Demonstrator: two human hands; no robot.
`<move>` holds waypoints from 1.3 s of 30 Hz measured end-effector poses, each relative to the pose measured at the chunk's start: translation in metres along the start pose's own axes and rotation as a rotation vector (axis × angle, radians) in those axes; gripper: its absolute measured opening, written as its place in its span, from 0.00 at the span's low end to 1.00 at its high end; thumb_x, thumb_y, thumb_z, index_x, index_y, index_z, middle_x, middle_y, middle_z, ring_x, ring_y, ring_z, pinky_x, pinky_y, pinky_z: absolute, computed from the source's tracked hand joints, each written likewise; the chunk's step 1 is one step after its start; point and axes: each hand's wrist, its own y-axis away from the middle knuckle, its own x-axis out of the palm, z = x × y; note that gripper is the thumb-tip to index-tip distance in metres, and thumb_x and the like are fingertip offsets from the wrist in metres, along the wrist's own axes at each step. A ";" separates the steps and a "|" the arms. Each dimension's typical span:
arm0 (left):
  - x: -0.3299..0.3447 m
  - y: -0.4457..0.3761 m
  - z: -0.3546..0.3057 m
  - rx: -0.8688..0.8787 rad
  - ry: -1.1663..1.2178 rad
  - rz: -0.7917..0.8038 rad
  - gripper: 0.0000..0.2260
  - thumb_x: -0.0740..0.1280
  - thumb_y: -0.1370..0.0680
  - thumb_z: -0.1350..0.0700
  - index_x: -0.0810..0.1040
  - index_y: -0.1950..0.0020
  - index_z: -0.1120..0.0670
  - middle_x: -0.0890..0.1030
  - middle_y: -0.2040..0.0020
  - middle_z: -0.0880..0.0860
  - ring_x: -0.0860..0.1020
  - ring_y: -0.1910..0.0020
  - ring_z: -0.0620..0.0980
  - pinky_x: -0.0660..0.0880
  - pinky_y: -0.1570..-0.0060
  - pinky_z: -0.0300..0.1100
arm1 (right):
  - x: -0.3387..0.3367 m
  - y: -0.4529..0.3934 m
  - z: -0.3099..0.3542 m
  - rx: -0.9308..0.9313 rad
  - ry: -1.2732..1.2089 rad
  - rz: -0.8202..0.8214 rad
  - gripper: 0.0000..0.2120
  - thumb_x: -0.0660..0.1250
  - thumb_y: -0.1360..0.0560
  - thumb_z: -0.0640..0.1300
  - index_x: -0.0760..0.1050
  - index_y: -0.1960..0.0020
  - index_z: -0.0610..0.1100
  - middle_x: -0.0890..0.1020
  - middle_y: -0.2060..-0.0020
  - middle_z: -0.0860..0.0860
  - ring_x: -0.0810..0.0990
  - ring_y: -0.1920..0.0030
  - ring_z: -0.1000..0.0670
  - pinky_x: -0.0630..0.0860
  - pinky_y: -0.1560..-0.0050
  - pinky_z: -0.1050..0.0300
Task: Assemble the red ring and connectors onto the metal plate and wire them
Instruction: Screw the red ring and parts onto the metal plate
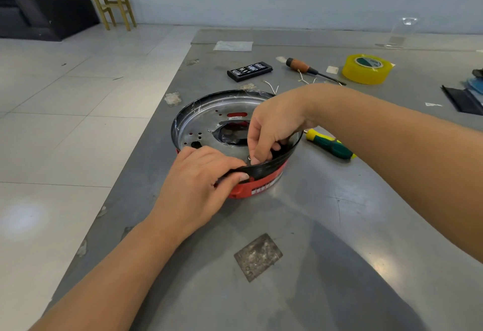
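The left hand (198,176) grips the metal plate's (206,126) black rim at 6 o'clock, thumb outside. The right hand (274,126) reaches down inside, fingertips pinching a small metal part (250,158).

Left hand (198,174): fingers curled in a grip. Right hand (274,126): wrist bent, fingers (257,153) pointing down, pinched together.

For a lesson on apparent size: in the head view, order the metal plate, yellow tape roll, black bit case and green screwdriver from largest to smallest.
1. metal plate
2. yellow tape roll
3-4. green screwdriver and black bit case: alike; the screwdriver lies nearer and partly hidden, so unranked.
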 end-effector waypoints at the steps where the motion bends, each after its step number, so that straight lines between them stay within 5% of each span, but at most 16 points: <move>1: 0.000 0.000 0.000 0.003 0.003 0.000 0.14 0.64 0.18 0.45 0.87 0.46 0.50 0.84 0.57 0.45 0.80 0.54 0.49 0.73 0.51 0.53 | 0.001 -0.001 0.000 0.002 -0.008 0.005 0.09 0.77 0.27 0.42 0.85 0.65 0.50 0.82 0.69 0.54 0.73 0.68 0.55 0.70 0.64 0.61; 18: -0.003 0.008 0.008 0.039 0.002 0.027 0.14 0.65 0.20 0.44 0.88 0.47 0.50 0.85 0.56 0.43 0.80 0.54 0.45 0.70 0.50 0.46 | 0.014 -0.010 -0.001 -0.022 0.008 -0.016 0.08 0.79 0.29 0.48 0.84 0.67 0.52 0.82 0.70 0.57 0.77 0.68 0.58 0.73 0.65 0.64; 39: 0.000 0.010 0.006 0.079 -0.036 0.039 0.13 0.67 0.21 0.42 0.87 0.49 0.48 0.84 0.56 0.42 0.81 0.54 0.47 0.75 0.54 0.51 | 0.020 -0.005 0.000 -0.083 0.130 -0.045 0.05 0.76 0.26 0.51 0.83 0.59 0.51 0.81 0.72 0.60 0.78 0.70 0.63 0.72 0.62 0.64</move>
